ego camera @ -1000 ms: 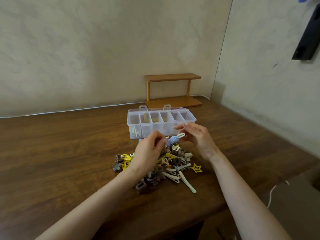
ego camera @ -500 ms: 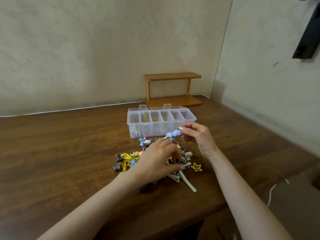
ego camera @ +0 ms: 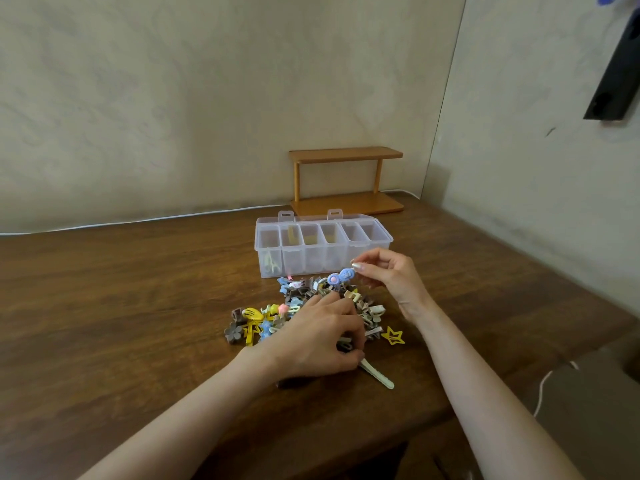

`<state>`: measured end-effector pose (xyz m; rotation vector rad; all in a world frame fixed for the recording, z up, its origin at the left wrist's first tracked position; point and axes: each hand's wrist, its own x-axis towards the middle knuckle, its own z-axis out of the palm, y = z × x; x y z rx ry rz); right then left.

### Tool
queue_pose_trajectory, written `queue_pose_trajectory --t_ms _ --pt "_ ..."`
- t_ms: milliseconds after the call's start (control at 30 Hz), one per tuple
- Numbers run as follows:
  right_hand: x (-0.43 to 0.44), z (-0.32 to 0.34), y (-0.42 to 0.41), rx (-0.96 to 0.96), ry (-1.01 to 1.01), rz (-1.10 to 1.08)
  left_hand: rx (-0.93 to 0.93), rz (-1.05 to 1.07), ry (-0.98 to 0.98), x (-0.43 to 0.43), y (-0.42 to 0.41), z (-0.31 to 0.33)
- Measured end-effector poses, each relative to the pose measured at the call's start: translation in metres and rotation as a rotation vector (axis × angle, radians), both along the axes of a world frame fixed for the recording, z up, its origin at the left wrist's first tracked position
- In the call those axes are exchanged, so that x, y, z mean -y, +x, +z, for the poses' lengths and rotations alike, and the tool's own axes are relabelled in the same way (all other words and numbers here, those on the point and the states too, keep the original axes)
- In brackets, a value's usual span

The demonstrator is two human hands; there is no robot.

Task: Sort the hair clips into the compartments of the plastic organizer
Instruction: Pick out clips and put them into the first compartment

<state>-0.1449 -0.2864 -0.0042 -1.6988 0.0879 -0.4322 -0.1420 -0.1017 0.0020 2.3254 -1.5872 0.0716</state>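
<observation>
A dark wooden table [ego camera: 121, 306] stood in a corner of two pale plaster walls, with a small wooden shelf [ego camera: 346, 178] at its far edge and a white cable [ego camera: 138, 221] running along the foot of the back wall. In front of the shelf sat the clear plastic organizer [ego camera: 311, 261], lid open, its row of compartments facing the person; a pale yellow clip [ego camera: 272, 266] showed through the front wall of the leftmost compartment. Just in front of the organizer lay the pile of hair clips [ego camera: 367, 306], mostly brown and cream with some blue and pink. At its left edge were a yellow clip [ego camera: 252, 317] and a brown flower clip [ego camera: 233, 332], and a yellow star clip [ego camera: 393, 336] lay at its right edge. The right hand [ego camera: 391, 275] was raised over the far side of the pile, near the organizer's front wall, pinching a blue clip [ego camera: 341, 276] between thumb and fingertips. The left hand [ego camera: 318, 337] lay palm down on the near side of the pile, fingers curled into the clips; whether it actually gripped one could not be made out. A long cream clip [ego camera: 379, 375] stuck out from under that hand toward the table's near edge.
</observation>
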Motion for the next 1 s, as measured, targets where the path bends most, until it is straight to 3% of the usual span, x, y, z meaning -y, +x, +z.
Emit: queue_pose_trajectory --t_ms 267,467,700,867,1000 --pt "-0.014 0.000 0.008 0.051 0.017 0.005 -0.012 0.021 -0.035 -0.002 0.006 -0.001" --pt "-0.048 0.025 0.037 0.138 -0.190 -0.004 -0.040 0.397 -0.414 -0.022 0.034 0.011" --pt "-0.087 0.045 0.095 0.195 -0.398 -0.216 0.031 0.570 -0.307 -0.032 0.049 -0.005" --pt "-0.096 0.050 0.103 0.039 -0.763 -0.153 0.032 0.595 -0.335 -0.035 0.055 -0.007" --pt "-0.085 0.050 0.087 0.094 -0.678 -0.114 0.006 0.595 -0.351 -0.035 0.058 -0.008"
